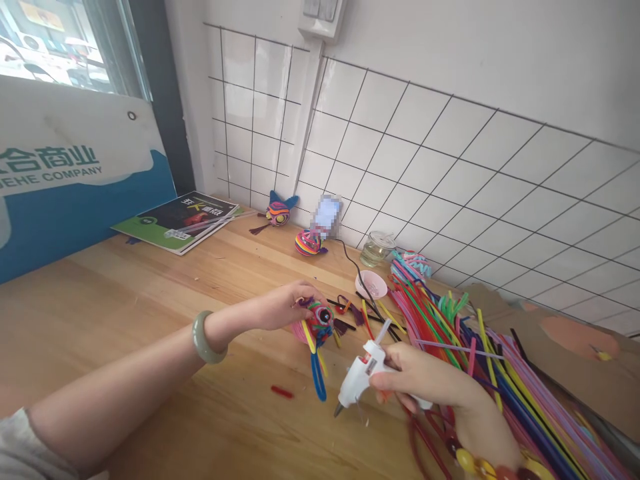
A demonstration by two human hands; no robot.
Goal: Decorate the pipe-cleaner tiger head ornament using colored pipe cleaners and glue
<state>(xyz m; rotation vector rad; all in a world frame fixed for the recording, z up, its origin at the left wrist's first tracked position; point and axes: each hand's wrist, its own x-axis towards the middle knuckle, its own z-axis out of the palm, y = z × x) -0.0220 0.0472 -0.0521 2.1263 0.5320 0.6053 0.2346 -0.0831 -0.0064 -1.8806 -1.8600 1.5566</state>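
Observation:
My left hand point(295, 305) pinches a small pipe-cleaner fish point(318, 321) above the table. It is multicoloured, with a dark round eye, and a blue loop point(318, 377) and yellow strips hang below it. My right hand point(407, 373) is wrapped round a white hot glue gun point(361, 373). The gun's dark nozzle points down and to the left, with a clear glue stick point(383, 331) standing out of its back end. Nozzle and fish are apart. A short red pipe-cleaner piece point(282, 392) lies on the wood below the fish.
Bundles of coloured pipe cleaners point(480, 373) cover the right side of the table. Two finished striped figures point(278, 212) point(307, 243), a phone point(327, 217), a glass jar point(376, 250) and a pink bowl point(371, 285) stand towards the wall. A magazine point(183, 220) lies at the back left.

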